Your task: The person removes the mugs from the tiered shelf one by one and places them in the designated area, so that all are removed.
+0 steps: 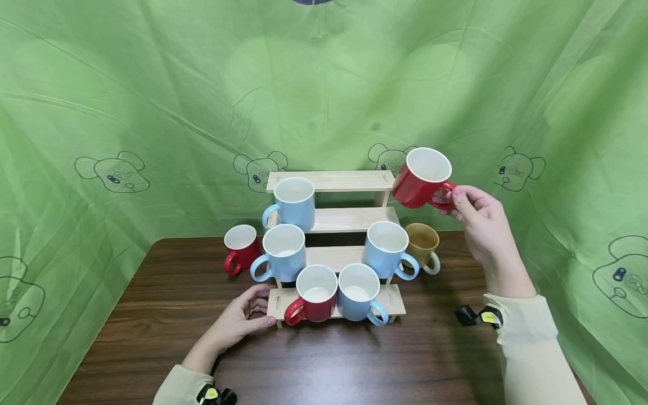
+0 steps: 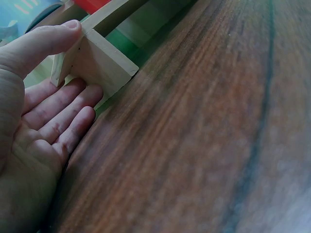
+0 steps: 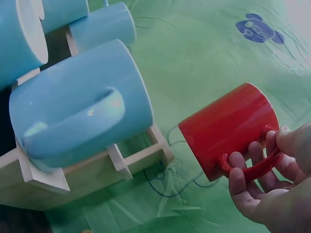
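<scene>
My right hand (image 1: 483,216) holds a red mug (image 1: 420,179) by its handle, in the air right of the top of a tiered wooden rack (image 1: 349,181). In the right wrist view, fingers curl through the handle. My left hand (image 2: 43,97) grips the left end of the rack's lowest step, thumb on one side and fingers on the other. On that step stand a red mug (image 1: 317,293) and a blue mug (image 1: 358,292). One step up are blue mugs at left (image 1: 284,253) and right (image 1: 386,250). Higher at left stands another blue mug (image 1: 294,203).
Left of the rack, a small red mug (image 1: 242,249) stands on the dark wooden table (image 1: 152,315). Behind the rack's right side is a yellow-brown mug (image 1: 422,247) with a white handle. A green curtain (image 1: 324,84) hangs behind the table.
</scene>
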The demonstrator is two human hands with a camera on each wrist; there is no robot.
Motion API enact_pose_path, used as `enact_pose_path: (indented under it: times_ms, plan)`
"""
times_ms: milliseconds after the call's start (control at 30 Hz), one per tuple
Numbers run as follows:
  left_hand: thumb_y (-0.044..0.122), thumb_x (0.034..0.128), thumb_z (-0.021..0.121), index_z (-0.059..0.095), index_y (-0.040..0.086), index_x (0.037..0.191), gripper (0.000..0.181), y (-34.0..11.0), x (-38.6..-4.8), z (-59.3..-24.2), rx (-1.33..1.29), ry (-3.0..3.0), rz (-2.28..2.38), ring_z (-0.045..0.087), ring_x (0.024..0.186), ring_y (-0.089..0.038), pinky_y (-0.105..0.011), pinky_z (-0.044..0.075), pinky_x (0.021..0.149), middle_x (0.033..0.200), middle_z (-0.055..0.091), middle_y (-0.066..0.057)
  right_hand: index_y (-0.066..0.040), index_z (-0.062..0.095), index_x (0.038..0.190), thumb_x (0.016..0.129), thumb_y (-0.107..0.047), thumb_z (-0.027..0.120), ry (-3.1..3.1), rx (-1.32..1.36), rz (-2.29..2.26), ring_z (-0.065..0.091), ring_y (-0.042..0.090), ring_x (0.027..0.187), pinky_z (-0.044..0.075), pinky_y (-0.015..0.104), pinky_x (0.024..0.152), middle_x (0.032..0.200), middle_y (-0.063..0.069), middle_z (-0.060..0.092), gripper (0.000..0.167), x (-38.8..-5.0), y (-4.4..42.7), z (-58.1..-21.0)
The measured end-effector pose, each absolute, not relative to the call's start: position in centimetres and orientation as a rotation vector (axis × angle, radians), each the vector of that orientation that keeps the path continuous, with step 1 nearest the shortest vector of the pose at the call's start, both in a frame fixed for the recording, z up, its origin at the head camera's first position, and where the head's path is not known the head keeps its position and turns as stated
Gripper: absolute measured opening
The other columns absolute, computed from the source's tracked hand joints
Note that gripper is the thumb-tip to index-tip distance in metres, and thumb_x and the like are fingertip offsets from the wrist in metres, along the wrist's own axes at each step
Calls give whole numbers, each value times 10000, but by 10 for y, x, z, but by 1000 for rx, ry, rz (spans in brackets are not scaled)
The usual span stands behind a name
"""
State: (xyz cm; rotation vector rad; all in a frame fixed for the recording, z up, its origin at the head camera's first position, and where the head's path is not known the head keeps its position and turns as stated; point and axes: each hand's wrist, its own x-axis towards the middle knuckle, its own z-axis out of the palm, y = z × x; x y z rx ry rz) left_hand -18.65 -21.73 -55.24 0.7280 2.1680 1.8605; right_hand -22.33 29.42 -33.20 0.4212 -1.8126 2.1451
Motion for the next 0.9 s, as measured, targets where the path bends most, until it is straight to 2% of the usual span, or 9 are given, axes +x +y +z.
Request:
enact_pose_path:
  times_ms: [233, 467, 700, 900]
  plan:
    - [10, 946, 836, 498, -26, 1530, 675, -218, -187, -553, 720, 2175, 1854, 736, 1083, -242, -274, 597, 896, 1327, 645, -241, 55, 716, 1069, 1098, -127, 652, -1693, 301, 2157, 791, 167, 983, 622, 240, 867, 1029, 85, 780, 195, -218, 305, -336]
    - [19, 945, 840, 502, -17, 1530, 676, -218, -187, -553, 716, 2181, 1848, 736, 1085, -259, -278, 598, 896, 1331, 645, -243, 103, 671, 1075, 1083, -137, 680, -1612, 182, 2157, 797, 191, 992, 631, 241, 842, 1018, 117, 756, 240, -213, 314, -346]
    - [15, 944, 840, 503, -13, 1532, 679, -218, -187, -553, 718, 2180, 1849, 736, 1085, -254, -277, 596, 899, 1335, 643, -245, 92, 698, 1070, 1090, -107, 665, -1609, 50, 2115, 794, 160, 941, 627, 220, 818, 1059, 100, 744, 203, -212, 327, -366]
    - [8, 943, 839, 499, -19, 1533, 682, -218, -187, -554, 726, 2171, 1857, 738, 1081, -249, -277, 597, 895, 1335, 641, -252, 77, 717, 1051, 1096, -79, 647, -1618, -133, 2037, 787, 124, 865, 615, 201, 774, 1022, 62, 760, 176, -214, 339, -387]
